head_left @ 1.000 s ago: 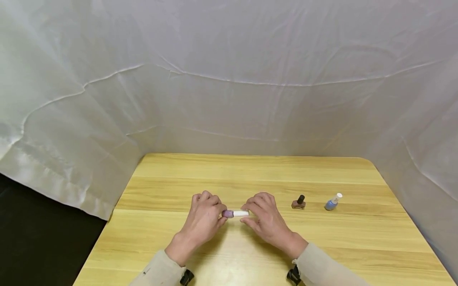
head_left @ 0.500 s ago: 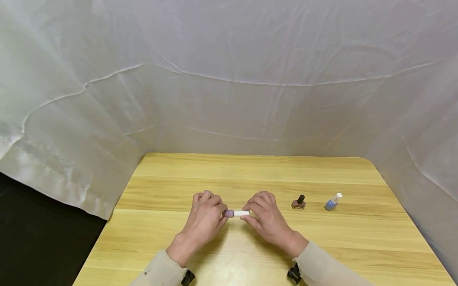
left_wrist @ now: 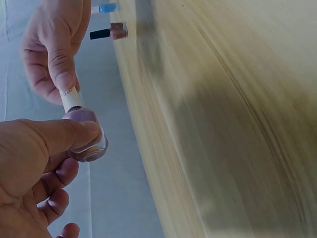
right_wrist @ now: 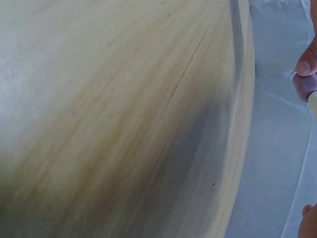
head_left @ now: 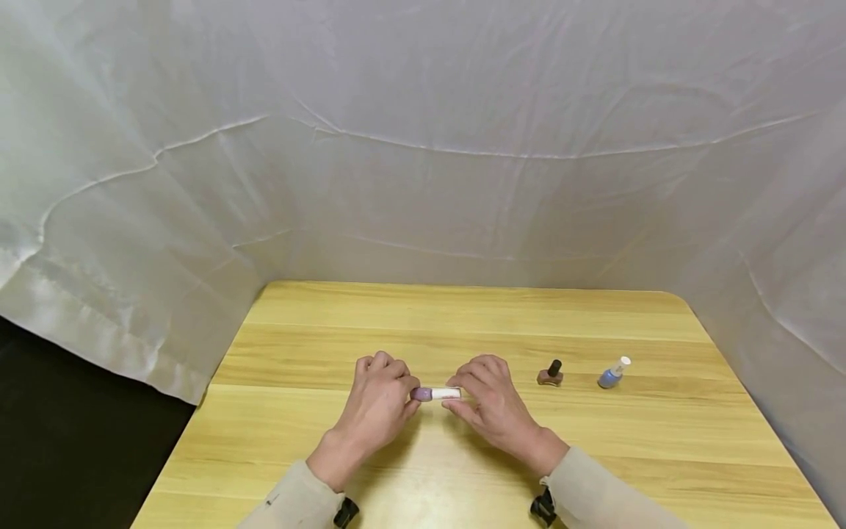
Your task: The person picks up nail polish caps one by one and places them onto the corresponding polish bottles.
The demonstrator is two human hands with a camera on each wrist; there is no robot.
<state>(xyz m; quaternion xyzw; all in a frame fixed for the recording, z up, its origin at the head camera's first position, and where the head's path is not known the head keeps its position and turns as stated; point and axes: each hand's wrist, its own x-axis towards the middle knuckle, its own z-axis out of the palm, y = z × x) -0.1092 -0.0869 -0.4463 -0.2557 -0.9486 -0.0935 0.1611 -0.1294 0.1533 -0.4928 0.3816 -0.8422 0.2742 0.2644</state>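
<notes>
Between the two hands a nail polish bottle [head_left: 421, 394] with purple polish and a white cap [head_left: 444, 394] lies sideways in the air above the table. My left hand [head_left: 375, 402] grips its glass body between thumb and fingers. At the other end, my right hand [head_left: 487, 400] pinches the cap. The left wrist view shows the left thumb [left_wrist: 74, 133] across the purple glass, while the right fingers hold the cap [left_wrist: 70, 99] above it. In the right wrist view, only part of the purple bottle [right_wrist: 303, 87] shows at the right edge.
Right of the hands, a brown nail polish bottle [head_left: 550, 376] with a black cap stands on the wooden table [head_left: 370, 312]. Farther right stands a blue one [head_left: 611, 378] with a white cap. A pale cloth [head_left: 423, 206] hangs around the table's back and sides.
The right fingers shift slightly on the white cap. Both hands and the bottle otherwise stay in nearly the same place.
</notes>
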